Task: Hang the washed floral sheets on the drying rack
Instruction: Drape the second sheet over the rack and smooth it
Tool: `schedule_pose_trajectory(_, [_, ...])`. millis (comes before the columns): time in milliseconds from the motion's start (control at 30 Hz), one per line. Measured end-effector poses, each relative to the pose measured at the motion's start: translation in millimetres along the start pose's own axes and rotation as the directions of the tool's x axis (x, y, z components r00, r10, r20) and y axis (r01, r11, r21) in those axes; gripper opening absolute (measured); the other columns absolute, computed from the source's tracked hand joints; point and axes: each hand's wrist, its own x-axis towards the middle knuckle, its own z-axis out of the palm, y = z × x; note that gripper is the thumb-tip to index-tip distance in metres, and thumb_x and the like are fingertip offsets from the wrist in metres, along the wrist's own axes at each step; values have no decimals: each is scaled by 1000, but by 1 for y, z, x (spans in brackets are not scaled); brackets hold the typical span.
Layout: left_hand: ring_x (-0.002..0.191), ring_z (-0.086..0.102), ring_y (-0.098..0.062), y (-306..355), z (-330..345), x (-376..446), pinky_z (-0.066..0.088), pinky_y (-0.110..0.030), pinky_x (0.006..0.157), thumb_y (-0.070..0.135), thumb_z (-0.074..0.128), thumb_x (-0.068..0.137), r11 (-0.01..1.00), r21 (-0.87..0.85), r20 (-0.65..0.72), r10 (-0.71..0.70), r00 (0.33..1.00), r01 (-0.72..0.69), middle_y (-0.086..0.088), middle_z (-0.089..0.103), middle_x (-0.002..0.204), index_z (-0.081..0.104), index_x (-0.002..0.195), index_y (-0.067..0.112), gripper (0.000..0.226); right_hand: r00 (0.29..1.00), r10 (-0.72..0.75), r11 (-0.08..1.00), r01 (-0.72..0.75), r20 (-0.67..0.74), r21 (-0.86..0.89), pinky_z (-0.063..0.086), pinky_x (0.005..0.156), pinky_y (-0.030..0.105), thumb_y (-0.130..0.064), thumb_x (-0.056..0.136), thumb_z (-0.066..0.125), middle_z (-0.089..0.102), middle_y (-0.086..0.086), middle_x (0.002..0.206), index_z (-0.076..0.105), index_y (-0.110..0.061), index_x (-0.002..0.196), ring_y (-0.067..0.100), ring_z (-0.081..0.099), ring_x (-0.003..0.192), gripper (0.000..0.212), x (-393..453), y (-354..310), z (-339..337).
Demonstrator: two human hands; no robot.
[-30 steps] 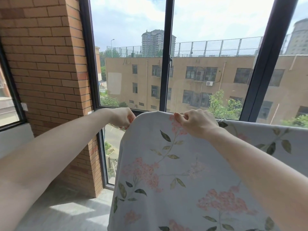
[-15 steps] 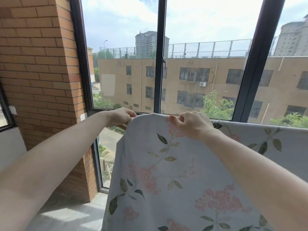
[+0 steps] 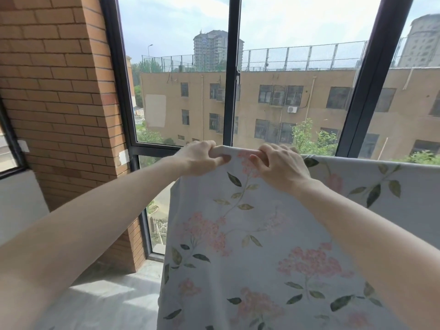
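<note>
A pale floral sheet (image 3: 250, 234) with pink blossoms and green leaves hangs in front of me, its top edge running level to the right. My left hand (image 3: 201, 159) grips that top edge near the sheet's left corner, fingers curled over it. My right hand (image 3: 277, 166) pinches the same edge just to the right, close to the left hand. The drying rack is hidden under the fabric.
A brick pillar (image 3: 62, 115) stands at the left. Dark window frames (image 3: 232, 75) with large panes rise behind the sheet, looking onto a tan building. A grey concrete floor (image 3: 107, 301) lies at the lower left.
My left hand has moved right along the top edge, closing the gap to the right hand. Both hands still hold the sheet.
</note>
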Motion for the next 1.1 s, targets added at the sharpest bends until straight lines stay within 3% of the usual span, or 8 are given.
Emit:
schedule_pose_trajectory(200, [70,63,-20,6,-6,1,43,-30,59,76,58,88,999,-34,-1,21,1000,-21,1,63,74,61,73,24,54,988,67,997,-73,-138,-39,16,121,44,-52,101,48,55,5,137,50,-25,142,30,42,131,49,-42,31,4])
schedule_pose_trajectory(300, [50,44,-16,12,-10,1,34,-27,50,83,60,80,993,-105,-7,-52,999,51,3,47,55,45,55,20,69,976,177,982,-184,-128,-49,17,118,47,-56,103,41,57,10,130,56,-22,129,34,41,128,46,-45,50,-7])
schedule_pose_trajectory(500, [51,44,-18,27,-4,5,36,-29,53,91,53,76,973,-183,21,-141,990,142,2,45,53,43,48,22,75,944,326,940,-329,-41,-89,32,102,50,-70,101,20,59,5,87,54,-22,79,30,52,94,63,-32,66,-25])
schedule_pose_trajectory(733, [77,52,-14,-21,9,-15,41,-35,69,82,32,92,957,-291,-44,-25,999,11,4,58,91,55,96,32,55,947,319,946,-316,47,-68,36,98,49,-69,103,22,59,1,67,51,-22,63,19,52,68,68,-26,62,-32])
schedule_pose_trajectory(833, [88,55,-23,-57,15,-25,44,-42,83,63,31,100,919,-389,-112,-123,986,70,-8,65,109,61,99,27,48,953,304,951,-301,24,-72,35,97,48,-68,103,24,57,-3,72,52,-25,70,25,55,78,61,-27,60,-29])
schedule_pose_trajectory(900, [96,59,-25,-80,19,-35,46,-35,76,35,35,108,907,-398,-101,-194,976,139,-11,67,112,66,110,13,37,956,292,952,-290,14,-96,33,99,47,-67,103,26,60,0,87,57,-25,85,28,53,93,55,-30,61,-26])
schedule_pose_trajectory(1000, [98,65,-22,-107,26,-51,41,-23,66,13,46,105,954,-195,27,-228,973,228,-3,70,108,69,112,13,24,958,287,952,-287,-14,-101,29,107,49,-61,103,33,62,8,114,63,-20,110,34,51,112,51,-32,53,-22])
schedule_pose_trajectory(1100, [102,64,-15,-122,33,-59,48,-23,75,21,58,102,973,26,113,-229,967,228,8,70,110,70,109,27,15,978,208,978,-208,-19,-21,23,118,52,-54,103,44,61,8,126,62,-21,126,35,49,124,44,-27,31,-13])
